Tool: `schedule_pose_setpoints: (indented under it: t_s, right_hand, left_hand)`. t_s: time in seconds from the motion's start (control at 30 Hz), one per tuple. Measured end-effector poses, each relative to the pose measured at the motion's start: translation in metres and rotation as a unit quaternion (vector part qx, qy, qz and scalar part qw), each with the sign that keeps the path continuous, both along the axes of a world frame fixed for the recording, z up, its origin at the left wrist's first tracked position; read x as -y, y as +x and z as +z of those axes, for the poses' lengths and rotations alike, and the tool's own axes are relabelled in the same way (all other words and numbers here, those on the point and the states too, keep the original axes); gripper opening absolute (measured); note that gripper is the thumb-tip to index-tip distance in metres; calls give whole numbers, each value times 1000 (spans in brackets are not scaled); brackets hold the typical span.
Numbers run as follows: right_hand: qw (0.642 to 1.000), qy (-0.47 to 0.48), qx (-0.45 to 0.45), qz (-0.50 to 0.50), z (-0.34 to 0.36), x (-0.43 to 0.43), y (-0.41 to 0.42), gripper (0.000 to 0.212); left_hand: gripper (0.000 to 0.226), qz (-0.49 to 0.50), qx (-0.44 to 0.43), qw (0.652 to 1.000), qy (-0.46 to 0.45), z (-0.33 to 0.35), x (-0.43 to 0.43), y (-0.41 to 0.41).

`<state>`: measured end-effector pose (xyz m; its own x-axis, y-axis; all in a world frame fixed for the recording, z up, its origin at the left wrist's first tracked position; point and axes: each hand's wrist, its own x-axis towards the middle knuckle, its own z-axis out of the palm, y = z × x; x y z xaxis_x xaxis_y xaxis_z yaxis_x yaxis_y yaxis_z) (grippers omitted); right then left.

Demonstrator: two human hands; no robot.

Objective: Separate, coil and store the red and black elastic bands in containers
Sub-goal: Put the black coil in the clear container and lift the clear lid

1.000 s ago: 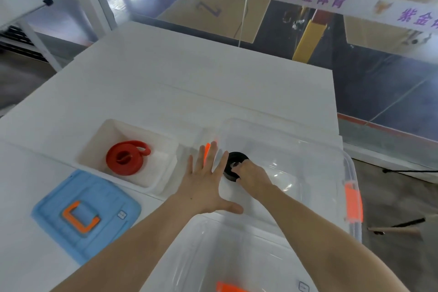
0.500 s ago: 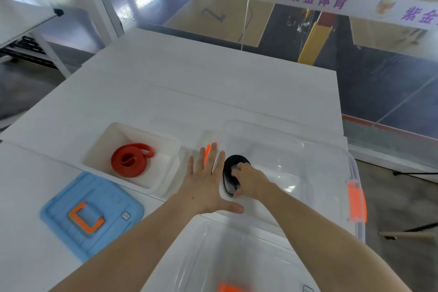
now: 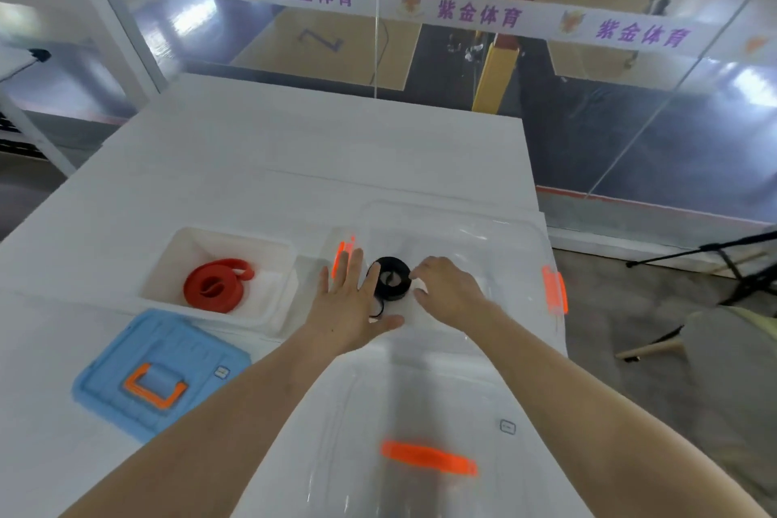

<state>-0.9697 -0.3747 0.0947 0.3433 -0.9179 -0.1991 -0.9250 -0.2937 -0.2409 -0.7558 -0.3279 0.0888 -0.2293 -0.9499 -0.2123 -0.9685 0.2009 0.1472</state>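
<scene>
At the lower left of the frame a light blue square plastic lid with an orange handle (image 3: 162, 374) lies flat on the white bench (image 3: 294, 164); just above it stands a white rectangular plastic tub (image 3: 168, 265), and inside the tub lies the red elastic band (image 3: 216, 286), wound into a flat coil with one loose loop at its upper right; right of the tub, at the centre of the frame, the left hand (image 3: 349, 307) is spread flat with straight fingers, gripping nothing, beside an orange latch (image 3: 338, 261) at the left wall of a clear plastic storage box (image 3: 504, 231); its fingers lie against the left side of the black elastic band (image 3: 393, 280), which sits coiled on the floor of that clear box with a short tail trailing toward the thumb; the right hand (image 3: 450, 290) is at the coil's right edge with bent fingers, and whether they pinch the coil or only touch it I cannot tell; at the bottom centre lies a clear plastic lid with an orange handle (image 3: 429, 456), blurred.
</scene>
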Motion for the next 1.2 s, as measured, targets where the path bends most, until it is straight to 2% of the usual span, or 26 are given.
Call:
schedule_pose_setpoints:
  t_s: [0.17, 0.27, 0.33, 0.43, 0.57, 0.77, 0.93, 1.07, 1.2]
  right_hand:
    - [988, -113, 70, -80, 31, -88, -12, 31]
    - [971, -188, 98, -106, 17, -152, -23, 24]
    - [968, -191, 94, -133, -1, -193, -32, 25]
    - [967, -160, 84, -178, -36, -244, -50, 28]
    - [969, -62, 36, -235, -83, -290, -75, 30]
    - [944, 74, -25, -321, -124, -309, -105, 57]
    - [896, 154, 80, -409, -147, -309, -109, 68]
    - [880, 146, 111, -439, -152, -313, -99, 71]
    - [865, 135, 144, -462, -145, -328, -88, 73]
  left_hand:
    - [82, 34, -101, 992, -66, -3, -74, 3]
    - [64, 35, -117, 989, -85, -20, -127, 11]
    - [61, 42, -110, 991, -58, -35, -156, 17]
    - [63, 52, -92, 994, -13, -57, -187, 21]
    - [71, 66, -50, 994, 78, -85, -208, 19]
    - [90, 118, -42, 976, 179, -123, -212, 15]
    - [105, 183, -115, 947, 237, -145, -204, 14]
    - [102, 241, -203, 918, 242, -145, -203, 9]
    - [105, 274, -245, 899, 239, -136, -214, 16]
